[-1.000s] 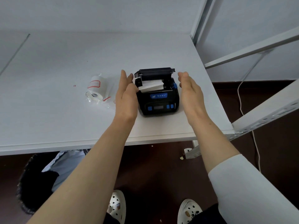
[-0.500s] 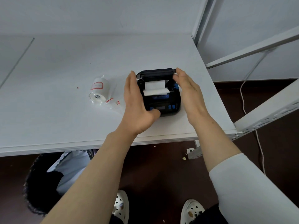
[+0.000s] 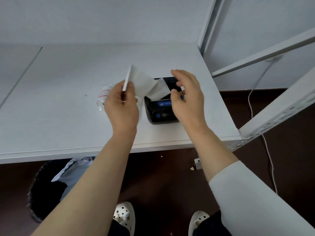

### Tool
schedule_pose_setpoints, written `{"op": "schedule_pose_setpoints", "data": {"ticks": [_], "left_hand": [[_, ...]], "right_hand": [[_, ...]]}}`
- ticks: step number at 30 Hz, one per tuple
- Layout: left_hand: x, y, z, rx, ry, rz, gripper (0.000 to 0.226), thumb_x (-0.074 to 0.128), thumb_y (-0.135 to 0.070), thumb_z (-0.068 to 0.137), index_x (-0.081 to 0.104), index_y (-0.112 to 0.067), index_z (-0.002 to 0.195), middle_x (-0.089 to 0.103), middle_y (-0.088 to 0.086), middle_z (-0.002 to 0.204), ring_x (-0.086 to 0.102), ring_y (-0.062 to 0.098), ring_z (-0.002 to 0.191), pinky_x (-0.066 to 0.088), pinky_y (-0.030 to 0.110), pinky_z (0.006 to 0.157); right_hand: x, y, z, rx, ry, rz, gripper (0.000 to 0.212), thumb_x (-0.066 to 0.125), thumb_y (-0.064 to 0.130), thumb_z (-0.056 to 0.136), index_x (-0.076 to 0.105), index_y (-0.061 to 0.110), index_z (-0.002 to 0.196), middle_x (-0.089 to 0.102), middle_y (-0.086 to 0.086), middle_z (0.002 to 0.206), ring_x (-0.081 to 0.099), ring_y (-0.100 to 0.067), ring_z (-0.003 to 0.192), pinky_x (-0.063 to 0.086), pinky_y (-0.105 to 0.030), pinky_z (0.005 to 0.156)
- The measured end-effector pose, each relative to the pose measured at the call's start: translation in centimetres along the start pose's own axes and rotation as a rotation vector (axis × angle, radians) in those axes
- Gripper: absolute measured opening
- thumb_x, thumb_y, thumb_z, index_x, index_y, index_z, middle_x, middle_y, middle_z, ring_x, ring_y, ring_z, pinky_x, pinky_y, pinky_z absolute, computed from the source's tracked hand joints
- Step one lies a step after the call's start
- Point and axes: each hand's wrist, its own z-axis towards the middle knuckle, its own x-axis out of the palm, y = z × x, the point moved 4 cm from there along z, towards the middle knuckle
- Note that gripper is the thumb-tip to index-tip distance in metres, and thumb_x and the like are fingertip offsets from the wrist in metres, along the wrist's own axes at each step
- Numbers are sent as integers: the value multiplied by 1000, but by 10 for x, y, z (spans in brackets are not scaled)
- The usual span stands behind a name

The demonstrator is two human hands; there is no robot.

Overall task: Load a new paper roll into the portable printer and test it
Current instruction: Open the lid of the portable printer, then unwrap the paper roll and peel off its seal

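Observation:
The black portable printer (image 3: 159,110) with a blue label sits near the right front of the white table (image 3: 59,116). A white paper strip (image 3: 144,83) runs from its slot up and to the left. My left hand (image 3: 121,106) pinches the strip's free end, raised above the table. My right hand (image 3: 187,99) hovers over the printer's right side with fingers curled and apart, hiding part of the lid. A wrapped spare paper roll (image 3: 104,93) with red markings lies left of my left hand.
The table's front edge runs just below my wrists. White metal shelf struts (image 3: 272,113) rise at the right, with a white cable (image 3: 265,150) on the dark floor. A dark bin (image 3: 47,189) stands under the table.
My left hand left the printer's side and pulled a length of paper up and left. My right hand lifted off the lid. The view blurred slightly with the motion.

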Motion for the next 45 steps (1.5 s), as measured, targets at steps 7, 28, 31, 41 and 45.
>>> {"op": "schedule_pose_setpoints", "data": {"ticks": [7, 28, 31, 41, 45], "left_hand": [[-55, -6, 11, -167, -263, -311, 6, 49, -2, 81, 54, -2, 77, 50, 3, 53, 50, 6, 38, 51, 24, 53], [-26, 51, 9, 259, 476, 907, 66, 69, -43, 70, 50, -25, 131, 49, 0, 135, 33, 28, 129, 25, 37, 101], [-19, 61, 7, 211, 506, 1020, 62, 65, -47, 75, 52, -19, 129, 50, 2, 134, 36, 29, 126, 28, 37, 98], [-51, 44, 17, 49, 291, 759, 20, 54, -13, 81, 70, -7, 93, 71, 13, 97, 60, 32, 96, 43, 31, 77], [-71, 30, 25, 34, 207, 660, 15, 55, -11, 80, 70, -8, 82, 69, 10, 86, 59, 27, 78, 34, 23, 66]], "right_hand": [[48, 27, -14, -58, 199, 103, 47, 54, 0, 85, 50, 15, 129, 48, 3, 125, 55, -9, 75, 49, -22, 79], [78, 20, -21, 63, 280, -106, 35, 45, -2, 87, 65, 12, 113, 65, -3, 116, 60, -14, 105, 44, -20, 93], [76, 20, -20, 49, 305, -130, 36, 44, -2, 87, 64, 11, 113, 65, -5, 115, 60, -16, 106, 45, -24, 94], [95, 22, -28, -27, 590, -345, 52, 43, -5, 85, 46, 14, 133, 48, -4, 139, 48, -24, 122, 40, -35, 101], [111, 24, -33, -78, 677, -466, 40, 48, 9, 91, 49, 16, 131, 53, -8, 131, 48, -27, 117, 44, -38, 91]]}}
